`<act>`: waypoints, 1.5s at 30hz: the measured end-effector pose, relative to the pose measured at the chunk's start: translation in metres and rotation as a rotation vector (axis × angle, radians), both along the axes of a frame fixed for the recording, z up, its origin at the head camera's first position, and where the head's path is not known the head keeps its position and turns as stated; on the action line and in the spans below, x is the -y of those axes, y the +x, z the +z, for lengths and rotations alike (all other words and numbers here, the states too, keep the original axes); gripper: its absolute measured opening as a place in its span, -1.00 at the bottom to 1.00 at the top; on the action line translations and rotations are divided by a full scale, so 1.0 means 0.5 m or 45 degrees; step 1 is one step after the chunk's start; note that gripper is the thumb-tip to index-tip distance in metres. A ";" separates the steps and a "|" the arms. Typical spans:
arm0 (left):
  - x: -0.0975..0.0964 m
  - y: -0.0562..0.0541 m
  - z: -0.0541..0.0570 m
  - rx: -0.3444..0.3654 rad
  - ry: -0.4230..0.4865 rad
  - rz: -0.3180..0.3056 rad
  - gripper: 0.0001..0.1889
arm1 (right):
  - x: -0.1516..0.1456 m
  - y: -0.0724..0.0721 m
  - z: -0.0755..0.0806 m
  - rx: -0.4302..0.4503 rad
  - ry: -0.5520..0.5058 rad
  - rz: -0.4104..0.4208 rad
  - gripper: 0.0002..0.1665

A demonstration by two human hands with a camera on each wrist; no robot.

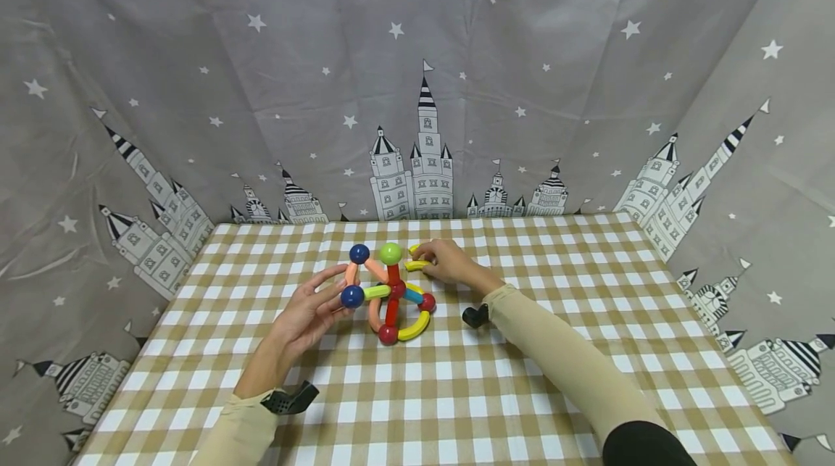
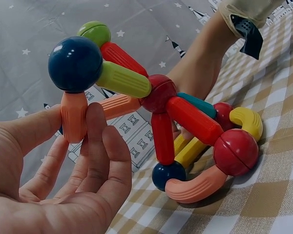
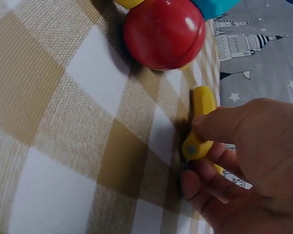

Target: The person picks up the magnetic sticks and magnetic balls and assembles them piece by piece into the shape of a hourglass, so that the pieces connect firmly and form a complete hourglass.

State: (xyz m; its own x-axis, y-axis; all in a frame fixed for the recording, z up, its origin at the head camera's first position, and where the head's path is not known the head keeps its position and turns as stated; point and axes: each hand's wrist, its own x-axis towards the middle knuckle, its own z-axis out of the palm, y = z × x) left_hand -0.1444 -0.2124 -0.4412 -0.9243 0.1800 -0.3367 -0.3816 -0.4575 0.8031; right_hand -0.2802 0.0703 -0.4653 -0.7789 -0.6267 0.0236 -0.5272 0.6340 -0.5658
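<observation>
A magnetic ball-and-stick model stands on the table, its red centre ball joined to several coloured rods. A green ball tops it, and curved yellow and salmon rods run round its base. At its left side my left hand pinches a straight salmon rod just below a dark blue ball. Behind the model, my right hand holds a curved yellow rod low over the cloth, thumb across it. One end of that rod shows a grey round spot.
Another yellow rod lies just beyond the held one. A brown-and-white checked cloth covers the table. A grey curtain printed with castles and stars hangs behind and at both sides.
</observation>
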 end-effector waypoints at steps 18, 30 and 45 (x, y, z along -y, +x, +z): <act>-0.001 0.004 -0.001 -0.029 0.001 -0.019 -0.66 | -0.059 0.007 0.031 0.206 0.185 0.015 -0.59; -0.003 0.005 0.003 -0.033 0.011 -0.024 -0.58 | -0.098 0.014 0.058 0.258 -0.088 0.013 -0.63; -0.004 0.005 0.003 -0.044 0.001 -0.015 -0.55 | -0.113 0.047 0.074 0.419 -0.494 -0.096 -0.64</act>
